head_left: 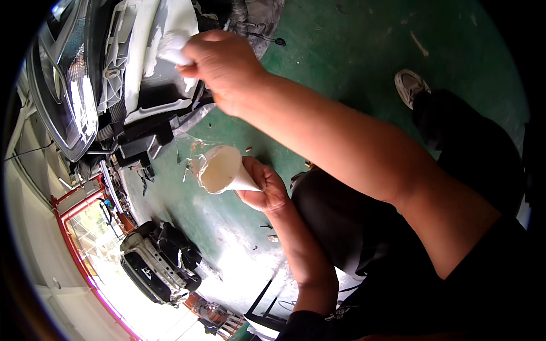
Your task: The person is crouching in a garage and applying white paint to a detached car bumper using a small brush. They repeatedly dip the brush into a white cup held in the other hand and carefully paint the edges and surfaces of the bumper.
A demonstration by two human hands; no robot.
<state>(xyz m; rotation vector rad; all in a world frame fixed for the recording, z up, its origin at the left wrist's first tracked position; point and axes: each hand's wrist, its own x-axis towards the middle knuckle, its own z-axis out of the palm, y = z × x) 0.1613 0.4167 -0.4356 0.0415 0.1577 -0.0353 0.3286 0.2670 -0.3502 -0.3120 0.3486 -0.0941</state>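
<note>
Being pinched in the closed-up fingers of the right hand [224,65], upper left of frame, is a white tool [175,48], brush-like but blurred. Near centre, a paper cup [223,170] is held tilted, mouth leftward, its base end clasped by the curled fingers of the left hand [267,187]. Cup probably light, thin-walled, easily crushed; rim is fringed with stringy residue, likely sticky, so best gripped low. Upper left is crowded by headlight [79,96] and white-coated bodywork [139,57], partly hidden by hand and tool; cup-to-bodywork path is obstructed by black trim [149,145].
</note>
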